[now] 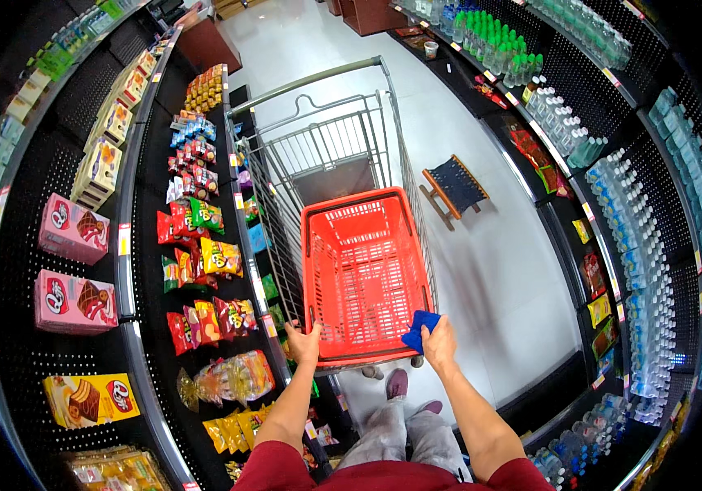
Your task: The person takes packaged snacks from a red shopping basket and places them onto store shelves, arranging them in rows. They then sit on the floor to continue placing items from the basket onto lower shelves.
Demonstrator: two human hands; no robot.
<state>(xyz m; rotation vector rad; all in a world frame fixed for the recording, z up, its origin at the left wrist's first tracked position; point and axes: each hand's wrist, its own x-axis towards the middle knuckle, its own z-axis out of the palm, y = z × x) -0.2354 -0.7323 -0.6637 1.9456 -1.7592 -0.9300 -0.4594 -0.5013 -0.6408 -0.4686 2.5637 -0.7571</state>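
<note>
A red plastic shopping basket [369, 351] without goods sits on top of a metal shopping cart [277, 270] right before me. My left hand [304, 345] grips the near left corner, its thumb beside the basket's rim and its fingers at the cart's wire side. The exact hold of those fingers is partly hidden. At the near right corner, my right hand [440, 345] holds a folded blue cloth [420, 331] against the basket's rim. The cart's handle bar [308, 86] is at the far end, away from me.
Shelves with snack bags [222, 256] and pink boxes [75, 301] line the left side. Bottled water [639, 276] fills shelves on the right. A low wooden stool [454, 187] with a dark woven seat stands on the floor right of the cart. Brown counters [207, 46] stand farther off.
</note>
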